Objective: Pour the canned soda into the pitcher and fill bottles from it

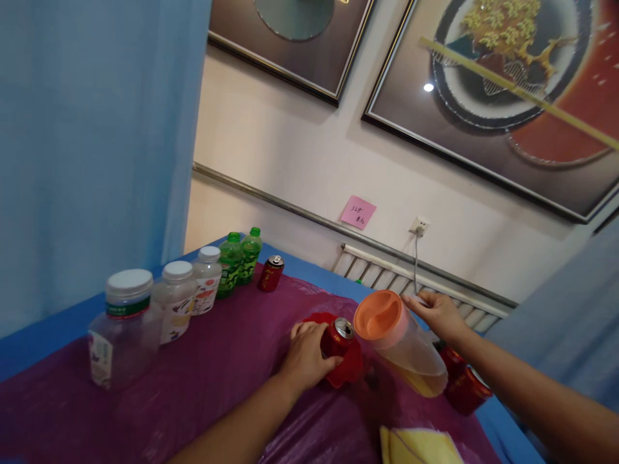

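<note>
My left hand point(307, 354) is closed around a red drink can point(337, 338) with an open top. The can stands upright in a shallow red dish point(355, 367). In my right hand point(438, 314) is the handle of a clear plastic pitcher point(411, 357) with an orange lid point(380, 316). The pitcher tilts left, its lid end close to the can's top. Yellowish liquid lies low in it; I see no stream between the pitcher and the can. A folded yellow cloth point(420, 446) lies nearer to me.
Along the left stand clear jars with white lids point(129, 283), two green bottles point(231, 264) and another red can point(271, 274). More red cans point(468, 390) sit at the right, behind the pitcher. Purple plastic sheeting point(207, 386) covers the table; a radiator point(374, 274) is behind.
</note>
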Available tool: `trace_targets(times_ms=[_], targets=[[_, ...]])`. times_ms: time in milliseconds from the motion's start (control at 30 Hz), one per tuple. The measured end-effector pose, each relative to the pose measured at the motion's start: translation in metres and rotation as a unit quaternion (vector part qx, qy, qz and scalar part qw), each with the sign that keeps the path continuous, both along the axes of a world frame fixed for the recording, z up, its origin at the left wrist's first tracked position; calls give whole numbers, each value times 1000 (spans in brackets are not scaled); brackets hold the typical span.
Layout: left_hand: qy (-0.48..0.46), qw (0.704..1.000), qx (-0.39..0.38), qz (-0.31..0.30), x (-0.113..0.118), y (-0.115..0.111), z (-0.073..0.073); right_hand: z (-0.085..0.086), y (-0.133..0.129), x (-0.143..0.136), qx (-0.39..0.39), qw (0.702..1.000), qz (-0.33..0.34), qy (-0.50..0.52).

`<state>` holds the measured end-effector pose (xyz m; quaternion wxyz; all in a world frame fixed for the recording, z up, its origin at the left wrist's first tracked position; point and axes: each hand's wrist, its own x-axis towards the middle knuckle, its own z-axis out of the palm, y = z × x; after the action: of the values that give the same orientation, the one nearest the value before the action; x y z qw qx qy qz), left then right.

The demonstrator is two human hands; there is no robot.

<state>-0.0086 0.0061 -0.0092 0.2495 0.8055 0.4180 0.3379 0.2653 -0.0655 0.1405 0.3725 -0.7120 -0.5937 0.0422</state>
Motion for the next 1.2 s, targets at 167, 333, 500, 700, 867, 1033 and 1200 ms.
trace_targets(times_ms=[167,333,500,700,867,1033,1200], targets=[[-1,1000,1,-1,0,0,-2,0,0,0,3,1000,-2,4],[-4,1000,4,-1,1,1,-2,-1,0,1,2,1000,-3,2],[-5,1000,8,-1,0,1,-2,-1,-1,3,0,1000,-2,1],[-1,1000,5,-1,0,1,-1,-1,-1,3,12,1000,1,-4],[2,1000,4,0,0,0,-1,0,0,4,9,1000,1,-14],[3,1000,3,-1,0,0,1,1,-1,3,12,1000,3,-10],[1,1000,2,-2,-1,0,1,1,-2,2,16,1000,8,-11]])
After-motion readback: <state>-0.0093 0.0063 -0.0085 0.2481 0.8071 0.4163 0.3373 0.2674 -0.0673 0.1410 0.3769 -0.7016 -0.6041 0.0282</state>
